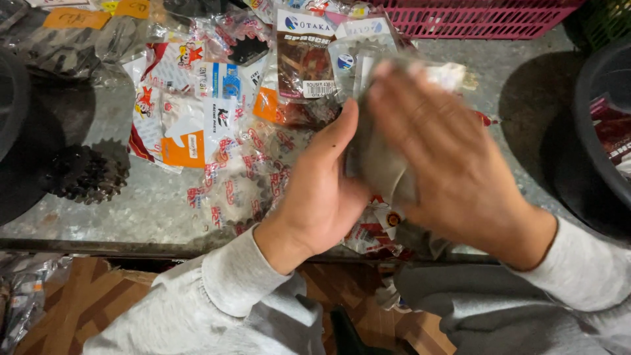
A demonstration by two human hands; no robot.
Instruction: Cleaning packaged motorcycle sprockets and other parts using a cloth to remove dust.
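Many plastic packets (pixel 217 112) across scuffed metal tabletop (pixel 131 204)

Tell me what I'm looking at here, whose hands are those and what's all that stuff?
This picture comes from a camera worn on a person's head, looking down, so you see that person's own two hands. The left hand and the right hand together hold a clear plastic packet with something dark inside; it is blurred, so I can't tell what. Below lies a shiny metal table covered with more plastic packets with red, white and orange labels. At the left sits a dark toothed gear stack. A pink plastic basket stands at the back, and a black tub at the right.
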